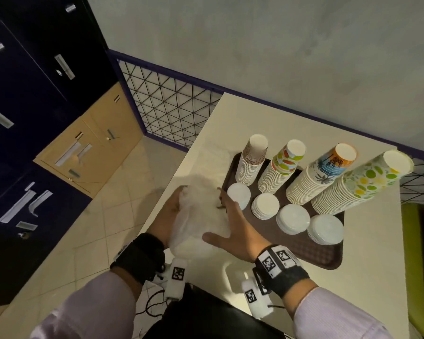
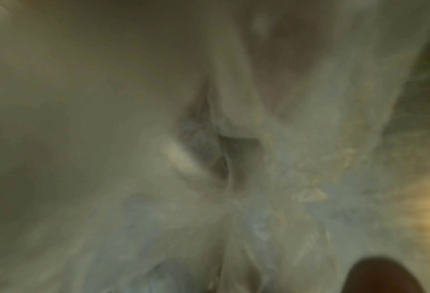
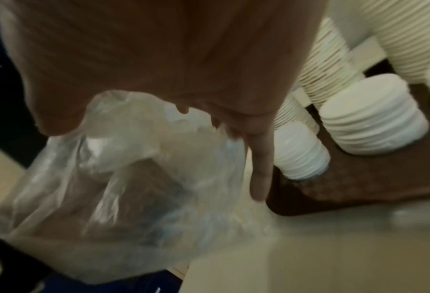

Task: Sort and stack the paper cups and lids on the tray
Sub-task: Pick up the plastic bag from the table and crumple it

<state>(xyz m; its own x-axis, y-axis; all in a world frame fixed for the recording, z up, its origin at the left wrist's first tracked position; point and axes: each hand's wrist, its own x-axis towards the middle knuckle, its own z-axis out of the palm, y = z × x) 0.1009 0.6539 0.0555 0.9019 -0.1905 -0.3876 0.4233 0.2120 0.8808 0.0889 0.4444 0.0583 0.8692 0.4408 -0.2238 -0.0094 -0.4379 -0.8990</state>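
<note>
A brown tray point(image 1: 304, 248) lies on the cream table. Along its far side stand several upside-down stacks of paper cups point(image 1: 279, 172), some with printed top cups. In front of them sit several stacks of white lids point(image 1: 293, 218). Left of the tray lies a crumpled clear plastic bag point(image 1: 201, 211). My left hand point(image 1: 174, 211) grips the bag's left side, fingers curled round it. My right hand point(image 1: 233, 228) rests on its right side, fingers spread and straight. The left wrist view shows only the blurred bag point(image 2: 208, 138). The right wrist view shows the bag point(image 3: 133, 178), a straight little finger point(image 3: 260, 168) and lids point(image 3: 374, 119).
The table point(image 1: 372, 277) ends just left of the bag, with tiled floor below. Dark blue lockers point(image 1: 22, 94) and a wooden cabinet point(image 1: 91, 148) stand to the left. A wire mesh railing point(image 1: 169, 106) runs behind the table. A green seat point(image 1: 416, 265) is at the right.
</note>
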